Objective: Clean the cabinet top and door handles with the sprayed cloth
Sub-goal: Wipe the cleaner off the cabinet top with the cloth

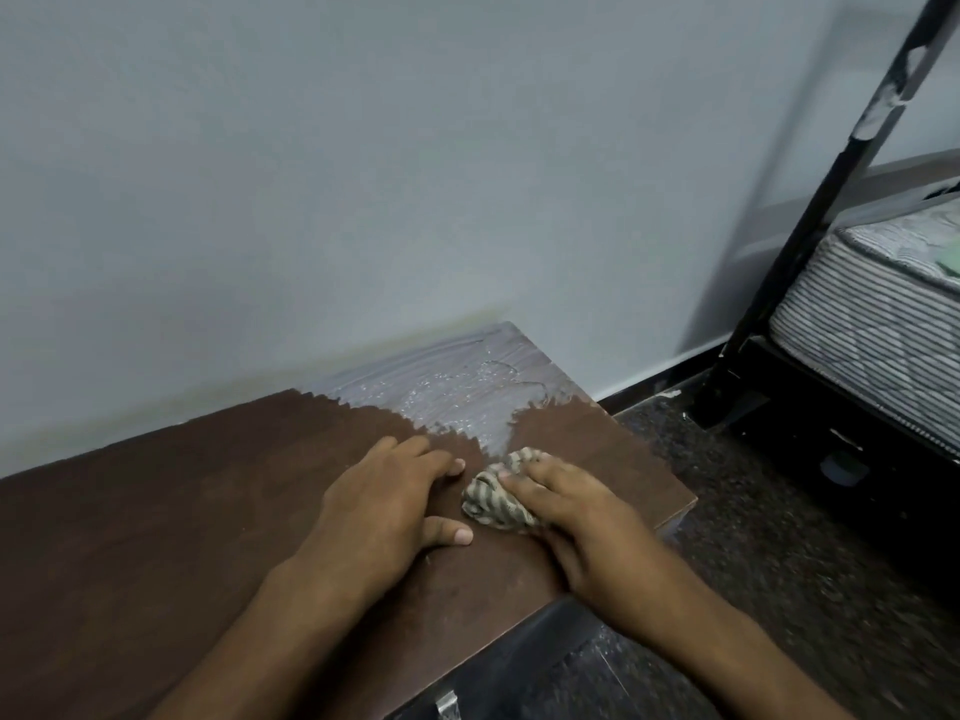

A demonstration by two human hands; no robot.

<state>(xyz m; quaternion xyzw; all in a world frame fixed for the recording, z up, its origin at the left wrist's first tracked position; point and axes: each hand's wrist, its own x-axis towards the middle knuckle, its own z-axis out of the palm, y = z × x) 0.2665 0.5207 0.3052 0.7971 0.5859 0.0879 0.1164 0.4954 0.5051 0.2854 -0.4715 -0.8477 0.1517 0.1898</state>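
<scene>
Here, right of frame centre, the right hand (582, 517) clutches the bunched striped cloth (496, 498) under curled fingers on the cabinet top (156, 537); the left hand (384, 496) lies flat beside it, fingers relaxed.

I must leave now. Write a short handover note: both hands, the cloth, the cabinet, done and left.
Left hand: flat on the cabinet top, holds nothing.
Right hand: grips the bunched striped cloth, pressed on the top near its right end.
Done: wet streaks show at the far right corner.
Left: the rest of the top looks dry; door handles are not clearly in view.
</scene>
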